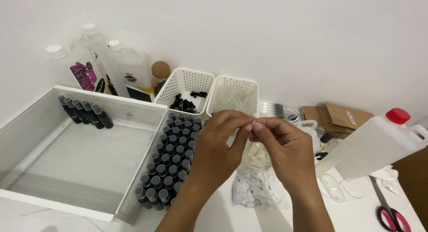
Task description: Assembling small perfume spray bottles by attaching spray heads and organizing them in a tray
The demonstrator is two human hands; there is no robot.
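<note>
Over the white worktop (pixel 223 214), the left hand (pixel 220 147) and right hand (pixel 285 147) met, each grip pinched on a tiny white piece (pixel 253 122), hiding part of the black-capped vials (pixel 171 163), with two white baskets (pixel 185 82) beyond.

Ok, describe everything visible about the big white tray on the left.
The big white tray is a shallow, rectangular box with upright walls, seemingly metal or plastic, with a finely perforated or mesh-like floor. It sits flat on the white table against the wall. It holds only a short row of dark capped vials leaning in its far corner. A block of similar vials stands along its right wall. Neither hand touches it.
</note>
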